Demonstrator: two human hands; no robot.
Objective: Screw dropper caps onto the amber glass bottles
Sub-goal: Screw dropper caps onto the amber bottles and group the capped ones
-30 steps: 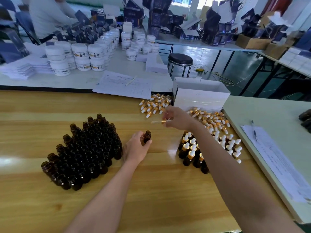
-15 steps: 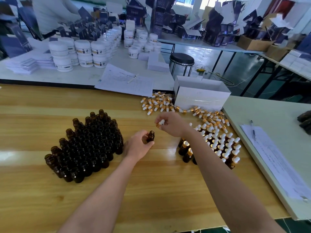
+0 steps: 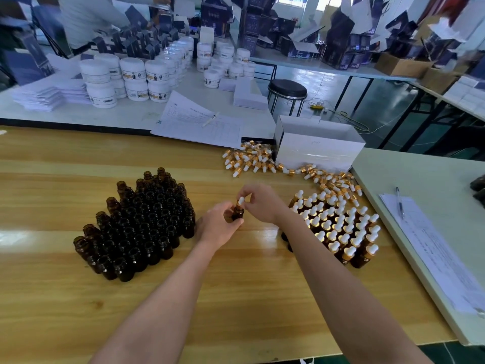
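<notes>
Head view shows the left hand [image 3: 219, 227] gripping a small amber glass bottle [image 3: 237, 213] upright, neck up, while the right hand [image 3: 262, 203] pinches the white-bulbed gold dropper cap [image 3: 241, 200] on its mouth; open amber bottles [image 3: 141, 224] stand left of the grip, capped bottles [image 3: 338, 227] right, and the labels on the white jars [image 3: 132, 72] beyond are too blurred to read.
</notes>
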